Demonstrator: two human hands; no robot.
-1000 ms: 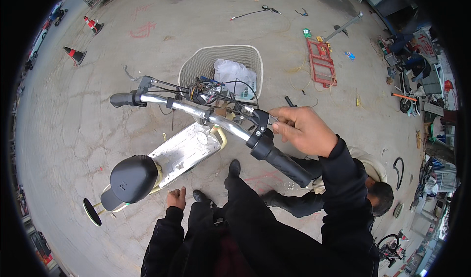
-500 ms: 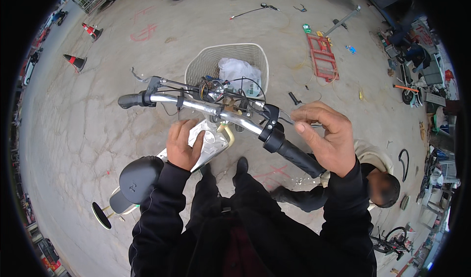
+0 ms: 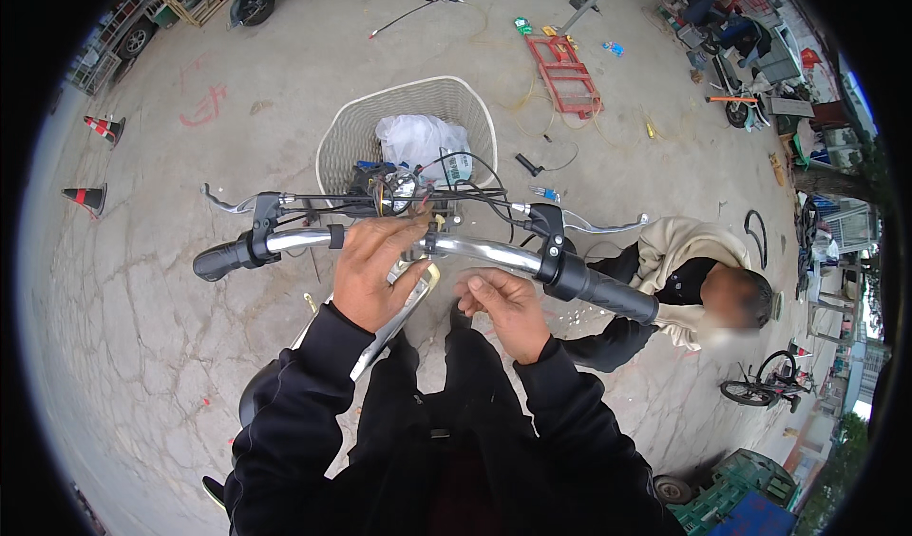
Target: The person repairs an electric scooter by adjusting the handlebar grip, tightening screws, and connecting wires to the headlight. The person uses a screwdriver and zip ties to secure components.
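Head view shows the left hand [image 3: 372, 270] lying over the middle of a chrome bicycle handlebar with black rubber grips [image 3: 475, 249], fingers curled together on the bar just near of a tangle of black cables [image 3: 418, 194]. Right hand [image 3: 506, 306] hovers just below the bar's right half, fingertips pinched together; whether they hold anything I cannot tell. Farther off sits a cream wire front basket [image 3: 342, 147].

— What is the left hand [image 3: 372, 268] covering?
— It is hiding the middle of the handlebar [image 3: 484, 250], so its fingertips and whatever they are touching are not showing.
— And the right hand [image 3: 506, 308]?
— Its fingers are curling inward; anything pinched there is too small to tell.
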